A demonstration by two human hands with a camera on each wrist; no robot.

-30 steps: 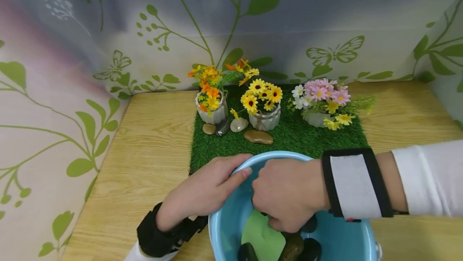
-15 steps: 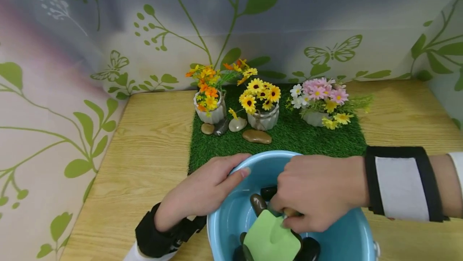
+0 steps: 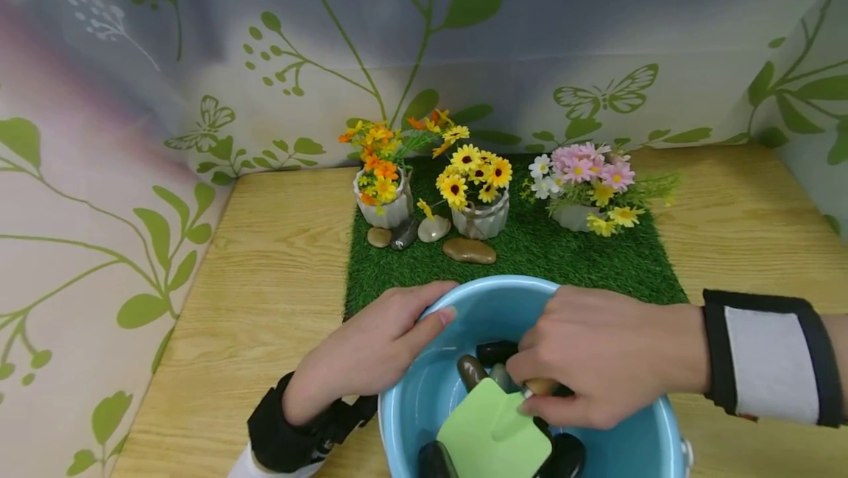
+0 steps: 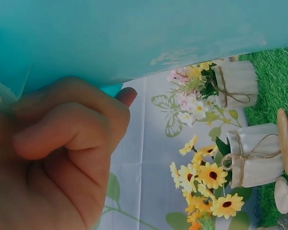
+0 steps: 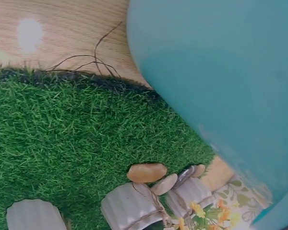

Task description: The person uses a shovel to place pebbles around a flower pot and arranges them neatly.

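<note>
Two hands serve the blue bucket point(image 3: 490, 308): the left hand point(image 3: 377, 342) has its grip closed over the rim, thumb lapped across the edge, presumably to stop the bucket shifting. Inside it, the right hand point(image 3: 596, 360) has its grip nearly closed, pinching the green trowel point(image 3: 497, 430) close behind the blade, likely for finer control, with the blade above dark stones point(image 3: 566, 456). Beyond, the flowerpots point(image 3: 481, 219) line the back of the grass mat point(image 3: 563, 264), apparently leaving elbow room.

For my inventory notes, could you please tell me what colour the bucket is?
The bucket is light blue, which shows best in the head view.
</note>
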